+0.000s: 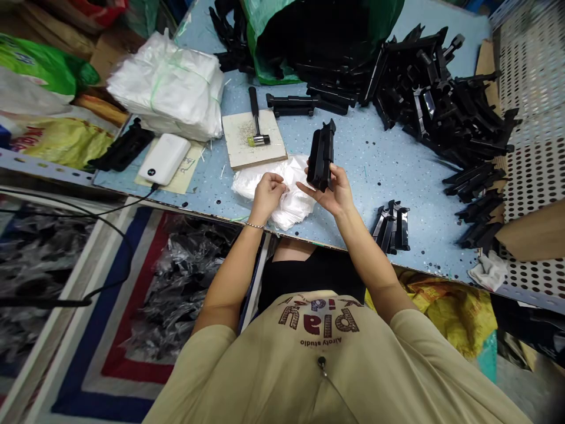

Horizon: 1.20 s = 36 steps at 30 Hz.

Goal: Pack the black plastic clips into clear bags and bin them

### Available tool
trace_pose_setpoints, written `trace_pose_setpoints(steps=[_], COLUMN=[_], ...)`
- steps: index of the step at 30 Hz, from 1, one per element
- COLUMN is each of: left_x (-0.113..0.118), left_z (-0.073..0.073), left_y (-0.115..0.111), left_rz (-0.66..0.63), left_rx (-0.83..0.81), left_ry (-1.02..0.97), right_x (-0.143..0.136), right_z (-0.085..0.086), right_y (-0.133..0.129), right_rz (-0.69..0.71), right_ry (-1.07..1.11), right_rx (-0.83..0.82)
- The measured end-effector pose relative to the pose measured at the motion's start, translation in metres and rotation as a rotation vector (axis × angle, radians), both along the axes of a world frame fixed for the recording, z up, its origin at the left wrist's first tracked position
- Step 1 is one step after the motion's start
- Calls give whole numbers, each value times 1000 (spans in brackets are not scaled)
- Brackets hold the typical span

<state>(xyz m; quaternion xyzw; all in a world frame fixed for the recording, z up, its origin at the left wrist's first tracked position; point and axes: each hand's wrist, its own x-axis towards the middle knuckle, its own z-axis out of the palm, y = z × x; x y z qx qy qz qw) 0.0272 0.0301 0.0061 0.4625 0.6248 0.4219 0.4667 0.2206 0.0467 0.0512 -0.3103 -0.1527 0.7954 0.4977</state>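
My right hand holds a black plastic part upright above the table, with the thumb and fingers around its lower end. My left hand is at a pile of thin white plastic bags, its thumb and fingers pinched together at a bag's edge. Just behind the pile, a small mallet with a yellow-and-metal head lies on a pale board. A few more black parts lie side by side to the right of my right forearm.
A large heap of black parts covers the table's right back. Behind the board stands a green sack holding dark parts. A tied stack of white bags and a white power bank with a cable lie left. Wrapped parts fill a container below.
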Motion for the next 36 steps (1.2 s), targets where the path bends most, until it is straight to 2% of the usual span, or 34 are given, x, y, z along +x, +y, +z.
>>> trace_pose_setpoints(steps=[4,7,9,15,19,22,24,28,31,33,36], left_x=[11,12,7,-5,0,5,5,-12,-27,-28,-16], left_z=[6,10,11,9,6,6,11,35,49,49,36], left_y=[-13,-13,-8,6,6,4,-1,-13,-14,-10,-5], left_rz=[-166,-225,-202,-68,-9,7,-11,-65,30,59,4], left_rx=[189,184,128,-37,-48,-25,31,214,249,192,39], left_ry=[461,633,568,79,-47,-63,-3,192,198,133,4], right_x=[7,13,16,20,16,4,-6,-24,-27,-24,-15], right_z=[-5,-8,-10,-10,-7,-7,-11,-22,-28,-27,-23], right_y=[-5,-9,-12,-18,-18,-13,-8,-3,-5,-9,-14], right_rz=[-47,-74,-88,-98,-89,-79,-73,-121,-142,-139,-143], right_ry=[-28,-38,-36,-46,-23,18,19,-70,-87,-82,-85], right_rx=[-26,-35,-35,-63,-69,-59,-67,-144,-172,-151,-112])
